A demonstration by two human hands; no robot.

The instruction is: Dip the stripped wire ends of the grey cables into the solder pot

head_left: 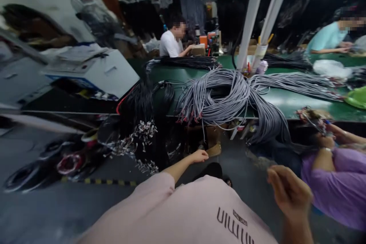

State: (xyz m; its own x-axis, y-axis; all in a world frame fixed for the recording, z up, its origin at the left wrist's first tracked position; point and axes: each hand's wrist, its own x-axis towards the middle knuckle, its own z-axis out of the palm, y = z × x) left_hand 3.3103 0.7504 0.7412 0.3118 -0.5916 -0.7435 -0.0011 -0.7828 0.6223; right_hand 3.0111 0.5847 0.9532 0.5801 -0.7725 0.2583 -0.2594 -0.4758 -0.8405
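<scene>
My left hand [199, 156] is low in front of my body, below the front edge of the green table [286, 103]. Its fingers are curled, and I make out nothing in them. Close by is an open cardboard box [215, 145] under the table. My right hand [291, 191] is raised at the lower right, somewhat blurred, its fingers bent inward with nothing visible in them. Both hands are apart from the tabletop. A large coil of grey cables [220, 87] with red-tipped ends lies on the table ahead, and more grey cables [271, 120] hang over the edge.
At right sits a person in purple [337, 175], hands on a small wire bundle [313, 118]. Two people work across the table. Black cables [140, 103] with white connectors hang at left, near a white machine [114, 70]. Wire spools [70, 163] stand on the floor. White posts [251, 19] rise from the table.
</scene>
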